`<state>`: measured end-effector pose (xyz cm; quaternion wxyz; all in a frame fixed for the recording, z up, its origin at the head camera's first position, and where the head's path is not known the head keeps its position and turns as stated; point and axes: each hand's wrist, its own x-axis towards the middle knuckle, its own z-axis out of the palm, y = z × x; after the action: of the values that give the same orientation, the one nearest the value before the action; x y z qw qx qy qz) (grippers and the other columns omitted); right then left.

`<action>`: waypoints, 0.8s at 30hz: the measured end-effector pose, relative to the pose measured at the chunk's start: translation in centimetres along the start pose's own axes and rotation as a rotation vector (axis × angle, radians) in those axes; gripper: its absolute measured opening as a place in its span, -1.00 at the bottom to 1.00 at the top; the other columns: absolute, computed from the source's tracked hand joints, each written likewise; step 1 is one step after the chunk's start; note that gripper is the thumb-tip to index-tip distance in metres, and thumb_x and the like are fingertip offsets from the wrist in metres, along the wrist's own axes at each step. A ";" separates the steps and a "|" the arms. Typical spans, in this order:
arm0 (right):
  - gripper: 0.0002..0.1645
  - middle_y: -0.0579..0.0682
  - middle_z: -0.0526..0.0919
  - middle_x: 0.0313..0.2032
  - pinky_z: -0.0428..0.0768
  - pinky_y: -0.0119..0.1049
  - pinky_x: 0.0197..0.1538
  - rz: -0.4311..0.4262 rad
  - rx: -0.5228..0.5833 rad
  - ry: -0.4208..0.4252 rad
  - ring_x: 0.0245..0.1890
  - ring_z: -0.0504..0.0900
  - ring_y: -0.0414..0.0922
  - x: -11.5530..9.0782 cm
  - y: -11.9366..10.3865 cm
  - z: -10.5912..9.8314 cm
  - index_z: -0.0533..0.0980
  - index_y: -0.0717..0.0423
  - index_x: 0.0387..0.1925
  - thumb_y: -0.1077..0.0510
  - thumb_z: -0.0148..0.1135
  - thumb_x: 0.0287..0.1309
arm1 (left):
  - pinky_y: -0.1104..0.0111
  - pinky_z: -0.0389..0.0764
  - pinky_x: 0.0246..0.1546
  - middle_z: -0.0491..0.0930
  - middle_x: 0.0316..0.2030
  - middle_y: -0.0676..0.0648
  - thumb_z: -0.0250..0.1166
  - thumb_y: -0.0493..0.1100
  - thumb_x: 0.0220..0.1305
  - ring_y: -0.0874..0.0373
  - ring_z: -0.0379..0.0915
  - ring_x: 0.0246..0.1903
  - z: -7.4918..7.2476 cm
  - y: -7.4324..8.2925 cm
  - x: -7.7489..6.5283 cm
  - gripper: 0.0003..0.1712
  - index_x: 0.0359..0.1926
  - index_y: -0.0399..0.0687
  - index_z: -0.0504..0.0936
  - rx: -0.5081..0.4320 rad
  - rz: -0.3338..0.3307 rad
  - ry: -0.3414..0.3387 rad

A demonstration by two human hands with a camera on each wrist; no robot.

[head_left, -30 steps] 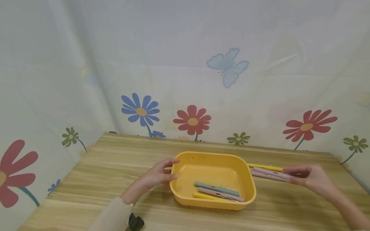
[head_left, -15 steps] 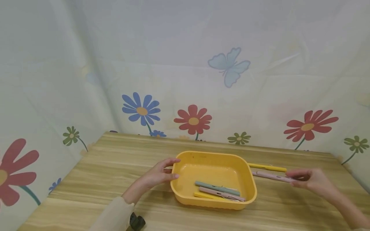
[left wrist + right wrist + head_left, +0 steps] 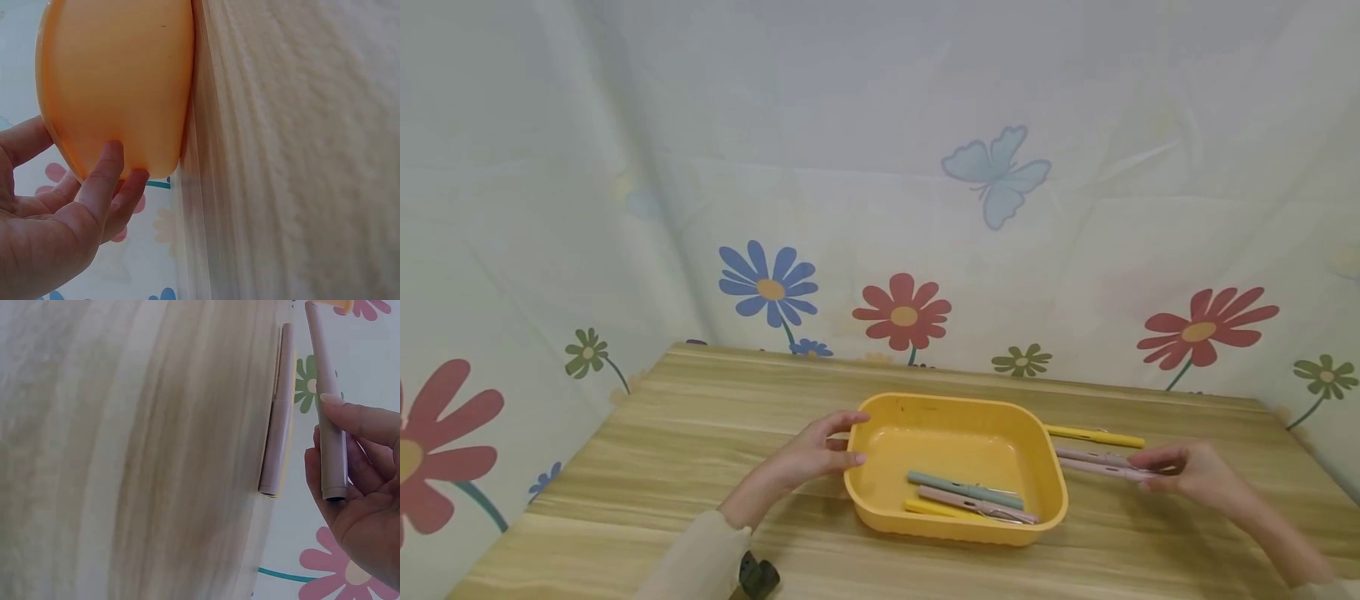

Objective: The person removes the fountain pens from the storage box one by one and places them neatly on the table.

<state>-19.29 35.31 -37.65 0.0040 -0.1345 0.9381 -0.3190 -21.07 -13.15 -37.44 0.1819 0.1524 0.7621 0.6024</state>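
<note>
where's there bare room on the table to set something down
Widest: the wood-grain table left of the left hand. Another: right of the yellow, rounded plastic basket, on the near side of the right hand. Crowded: beside the basket's right end, where two slim pale pink pens and a slim yellow pen cluster.

A pale cloth (image 3: 820,100) with printed flowers (image 3: 903,316) and a blue butterfly (image 3: 1000,175) hangs behind the wood-grained table (image 3: 737,396).

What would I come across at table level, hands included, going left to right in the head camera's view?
Cream fabric sleeve of the left arm → left hand → rounded rectangular yellow plastic basin → slim yellow pen with a clip → right hand.
</note>
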 end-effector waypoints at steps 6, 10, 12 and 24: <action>-0.64 0.14 0.67 -0.40 0.52 -0.49 -0.46 -0.094 -0.009 -0.013 -0.46 0.49 -0.46 0.4 0.8 0.4 0.59 0.43 -0.33 0.26 0.43 -0.22 | 0.14 0.56 -0.11 0.17 0.23 -0.37 0.24 -0.33 0.14 -0.28 0.27 0.12 0.0 0.0 0.0 -0.35 0.24 -0.33 0.21 -0.003 -0.002 0.004; -0.66 0.14 0.67 -0.39 0.53 -0.49 -0.45 -0.097 -0.016 -0.025 -0.46 0.48 -0.46 0.5 0.9 0.6 0.61 0.39 -0.34 0.24 0.44 -0.22 | 0.13 0.56 -0.11 0.17 0.23 -0.36 0.23 -0.33 0.14 -0.27 0.28 0.12 0.0 0.0 0.0 -0.34 0.24 -0.32 0.20 -0.002 -0.004 0.002; -0.65 0.15 0.67 -0.37 0.54 -0.48 -0.43 -0.087 -0.019 -0.034 -0.45 0.48 -0.46 0.6 0.8 0.7 0.61 0.38 -0.34 0.23 0.44 -0.23 | 0.13 0.56 -0.11 0.17 0.23 -0.36 0.24 -0.32 0.14 -0.27 0.28 0.12 0.0 0.0 0.0 -0.34 0.24 -0.32 0.20 -0.002 -0.008 0.003; -0.67 0.13 0.67 -0.37 0.54 -0.47 -0.41 -0.062 -0.017 -0.092 -0.47 0.48 -0.43 0.7 0.3 0.9 0.61 0.34 -0.34 0.25 0.43 -0.24 | 0.12 0.55 -0.09 0.16 0.23 -0.37 0.22 -0.36 0.14 -0.29 0.25 0.13 0.0 0.1 0.0 -0.36 0.24 -0.33 0.20 -0.011 -0.005 0.000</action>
<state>-19.91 34.79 -38.52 0.0362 -0.1782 0.9350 -0.3043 -21.02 -13.11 -37.35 0.1842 0.1492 0.7591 0.6063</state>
